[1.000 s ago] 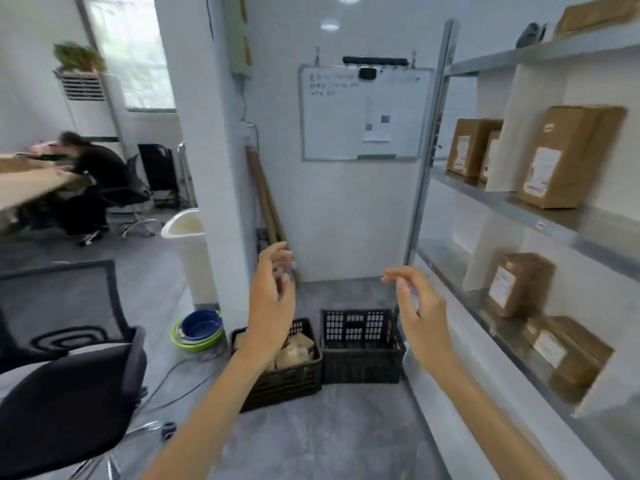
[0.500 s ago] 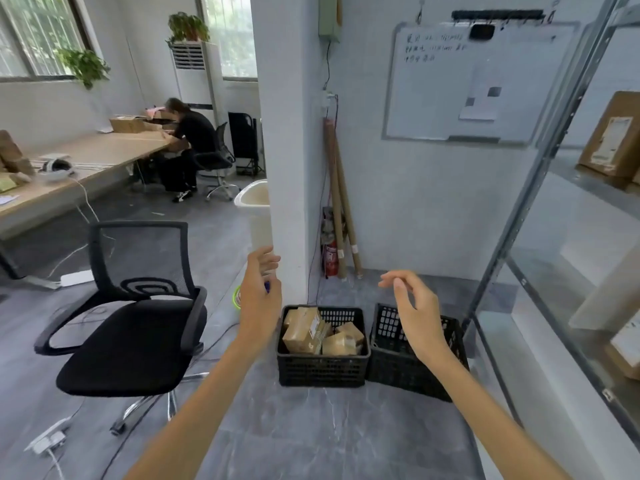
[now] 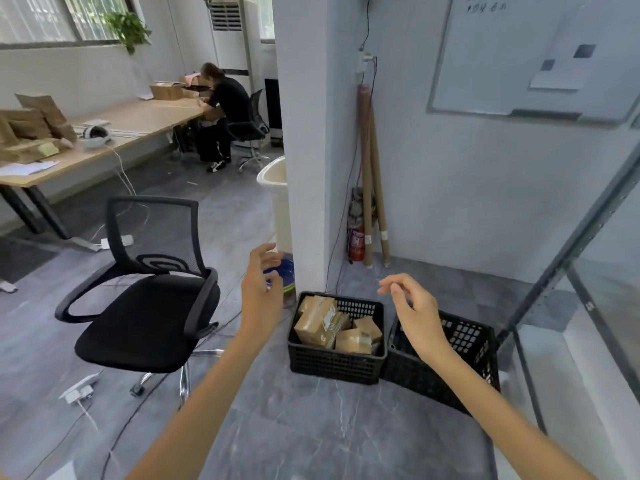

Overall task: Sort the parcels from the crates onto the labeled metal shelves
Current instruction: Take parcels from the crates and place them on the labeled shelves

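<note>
Change: the view has turned from the shelf (image 3: 571,251) toward the crates; only its post shows now, at the right edge.
Hands: left hand (image 3: 260,292) and right hand (image 3: 417,315) are empty, fingers loosely bent, touching nothing.
Parcels: brown parcels (image 3: 320,322) lie in the left crate (image 3: 332,368), lower centre; the right crate (image 3: 433,381) looks empty, partly hidden.
Meaning: probably a new pick begins.
Floor: grey tiles (image 3: 311,427).
Room: office chair (image 3: 149,317) left, whiteboard (image 3: 519,46) upper right, person (image 3: 225,105) at a desk (image 3: 138,124) upper left.
</note>
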